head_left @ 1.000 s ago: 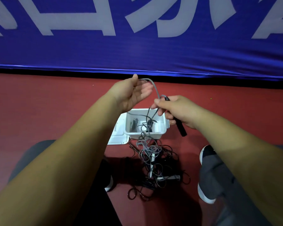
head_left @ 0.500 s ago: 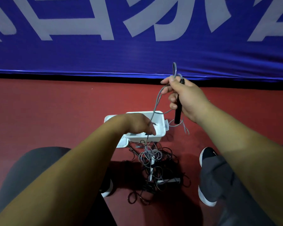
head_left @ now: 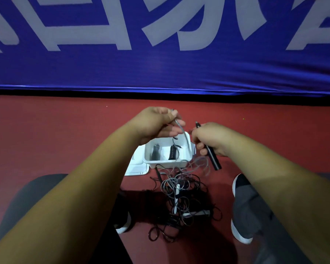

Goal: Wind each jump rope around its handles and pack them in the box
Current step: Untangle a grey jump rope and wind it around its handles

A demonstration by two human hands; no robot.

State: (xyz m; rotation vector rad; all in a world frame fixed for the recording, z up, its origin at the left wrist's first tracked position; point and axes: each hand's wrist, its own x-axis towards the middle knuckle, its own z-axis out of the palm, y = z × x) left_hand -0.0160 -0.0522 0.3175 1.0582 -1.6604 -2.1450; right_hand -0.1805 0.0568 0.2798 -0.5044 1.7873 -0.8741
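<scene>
Above white plastic box (head_left: 166, 163): left hand (head_left: 156, 124) pinching thin grey rope (head_left: 186, 137), right hand (head_left: 208, 139) clamped on slim black handle (head_left: 212, 159). Could snag on tangled rope pile (head_left: 181, 199) below, stalling the winding.

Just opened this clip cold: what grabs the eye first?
The left hand pinches a grey cord and the right hand grips a black handle, centre, above a white box. A tangle of ropes lies on the floor before the box; a blue banner fills the top.

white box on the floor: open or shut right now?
Open. The white box shows its inside, with two dark handles in it. Its lid lies flat beside it on the floor.
</scene>
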